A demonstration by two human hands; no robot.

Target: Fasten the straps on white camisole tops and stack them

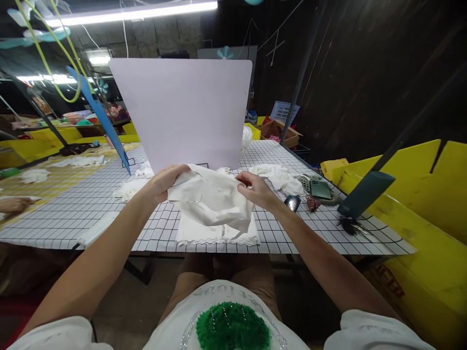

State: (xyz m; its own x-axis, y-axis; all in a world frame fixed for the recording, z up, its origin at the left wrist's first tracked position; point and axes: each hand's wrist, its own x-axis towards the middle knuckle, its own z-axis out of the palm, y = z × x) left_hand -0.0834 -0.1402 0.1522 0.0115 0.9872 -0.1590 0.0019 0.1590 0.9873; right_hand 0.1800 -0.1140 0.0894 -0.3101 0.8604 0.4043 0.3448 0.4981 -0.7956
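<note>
A person's left hand (165, 183) and right hand (258, 191), fingers curled shut on opposite sides, hold a white cloth (207, 192) spread between them above a gridded table (160, 233). Folded white fabric (197, 233) lies just below the hands; a pale panel (186, 112) stands beyond them, a dark green phone (321, 189) to their right.

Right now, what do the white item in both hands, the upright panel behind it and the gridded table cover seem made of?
White item: thin, matte fabric, judging by its soft folds; fibre unclear. Upright panel: probably plastic or coated board, smooth, flat and stiff. Gridded table cover: vinyl or cloth, can't tell; matte, with printed-looking lines.
</note>
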